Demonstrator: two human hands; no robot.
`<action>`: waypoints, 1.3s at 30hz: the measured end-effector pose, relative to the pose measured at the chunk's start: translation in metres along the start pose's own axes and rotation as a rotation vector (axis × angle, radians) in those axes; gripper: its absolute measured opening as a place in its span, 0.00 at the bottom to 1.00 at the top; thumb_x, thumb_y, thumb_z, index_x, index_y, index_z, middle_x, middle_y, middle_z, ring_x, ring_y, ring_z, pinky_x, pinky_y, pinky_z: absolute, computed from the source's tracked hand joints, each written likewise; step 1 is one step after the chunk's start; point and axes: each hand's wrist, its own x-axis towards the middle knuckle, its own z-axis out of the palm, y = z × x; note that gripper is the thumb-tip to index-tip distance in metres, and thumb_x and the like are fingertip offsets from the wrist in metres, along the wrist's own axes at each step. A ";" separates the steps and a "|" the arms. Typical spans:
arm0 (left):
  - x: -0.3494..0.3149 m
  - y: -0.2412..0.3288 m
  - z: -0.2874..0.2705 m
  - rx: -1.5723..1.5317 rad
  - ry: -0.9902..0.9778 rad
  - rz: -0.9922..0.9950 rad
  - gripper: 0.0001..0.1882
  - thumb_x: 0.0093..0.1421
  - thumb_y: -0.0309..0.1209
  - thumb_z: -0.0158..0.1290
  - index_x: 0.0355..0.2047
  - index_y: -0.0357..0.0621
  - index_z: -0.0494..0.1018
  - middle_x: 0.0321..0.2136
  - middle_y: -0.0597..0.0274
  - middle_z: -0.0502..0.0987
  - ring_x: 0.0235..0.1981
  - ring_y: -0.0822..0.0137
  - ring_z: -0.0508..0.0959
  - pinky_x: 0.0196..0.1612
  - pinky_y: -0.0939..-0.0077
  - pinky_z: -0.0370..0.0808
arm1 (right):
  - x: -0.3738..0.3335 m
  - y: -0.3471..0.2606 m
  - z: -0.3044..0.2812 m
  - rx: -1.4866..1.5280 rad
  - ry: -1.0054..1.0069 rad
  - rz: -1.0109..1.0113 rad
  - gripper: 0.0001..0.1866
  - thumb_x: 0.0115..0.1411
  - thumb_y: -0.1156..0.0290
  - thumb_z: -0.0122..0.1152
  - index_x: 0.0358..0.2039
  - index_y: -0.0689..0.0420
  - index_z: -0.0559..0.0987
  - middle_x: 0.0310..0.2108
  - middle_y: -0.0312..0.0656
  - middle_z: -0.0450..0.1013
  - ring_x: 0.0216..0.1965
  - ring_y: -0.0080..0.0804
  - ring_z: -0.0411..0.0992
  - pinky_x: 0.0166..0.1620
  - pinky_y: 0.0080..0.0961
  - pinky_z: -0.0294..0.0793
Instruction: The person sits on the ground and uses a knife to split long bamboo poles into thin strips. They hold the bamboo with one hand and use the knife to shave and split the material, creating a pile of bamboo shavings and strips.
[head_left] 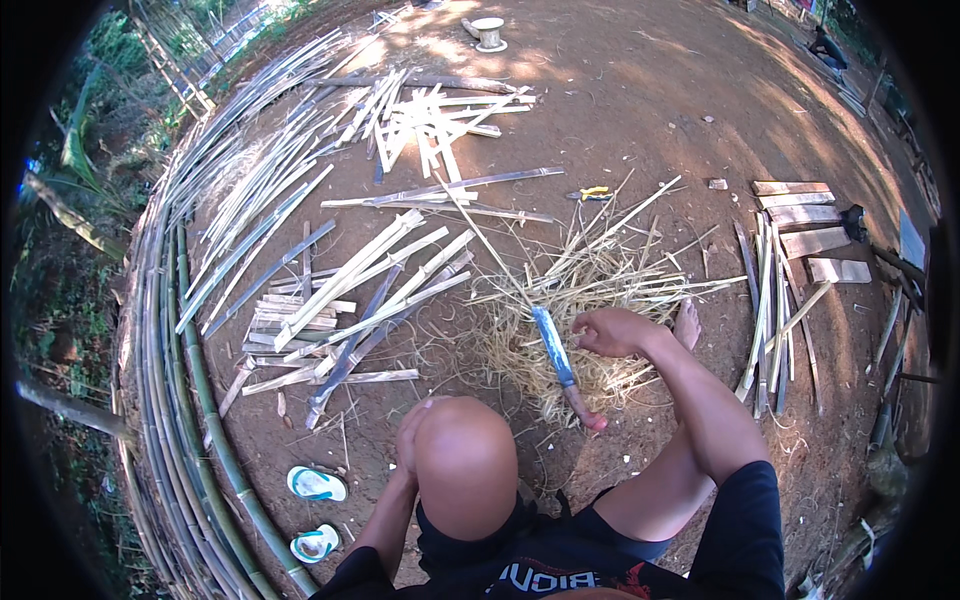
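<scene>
My right hand hovers over a heap of thin bamboo shavings, its fingers loosely bent and nothing visible in them. Just left of those fingers lies a long knife with a bluish blade and a brown handle that points toward me. The blade rests on the shavings. My left hand lies against the outer side of my raised left knee. It holds no object that I can see, and the knee hides part of its fingers.
Split bamboo strips lie in piles left and ahead. Yellow-handled pliers sit beyond the shavings. More strips and short wooden pieces are at right. Two flip-flops stand near-left, beside long bamboo poles.
</scene>
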 end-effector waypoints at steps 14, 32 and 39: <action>0.001 0.006 -0.028 -1.112 -0.033 -0.436 0.20 0.68 0.36 0.37 0.45 0.33 0.72 0.40 0.55 0.78 0.40 0.66 0.77 0.47 0.75 0.72 | -0.003 -0.013 -0.005 -0.011 -0.015 0.018 0.23 0.62 0.57 0.52 0.55 0.54 0.72 0.39 0.46 0.77 0.42 0.41 0.76 0.50 0.37 0.72; -0.001 -0.008 -0.018 -1.156 -0.044 -0.424 0.21 0.68 0.37 0.36 0.45 0.33 0.72 0.40 0.55 0.77 0.40 0.67 0.77 0.47 0.75 0.71 | -0.002 -0.010 -0.005 0.043 -0.028 0.061 0.20 0.62 0.57 0.51 0.51 0.52 0.74 0.44 0.51 0.75 0.46 0.46 0.74 0.51 0.40 0.70; -0.008 -0.009 -0.001 -0.647 -0.154 -0.212 0.18 0.69 0.34 0.35 0.47 0.33 0.69 0.41 0.50 0.77 0.42 0.62 0.79 0.45 0.67 0.77 | -0.002 -0.004 -0.003 0.032 0.016 0.016 0.19 0.61 0.59 0.52 0.50 0.54 0.75 0.40 0.52 0.76 0.44 0.47 0.74 0.50 0.40 0.71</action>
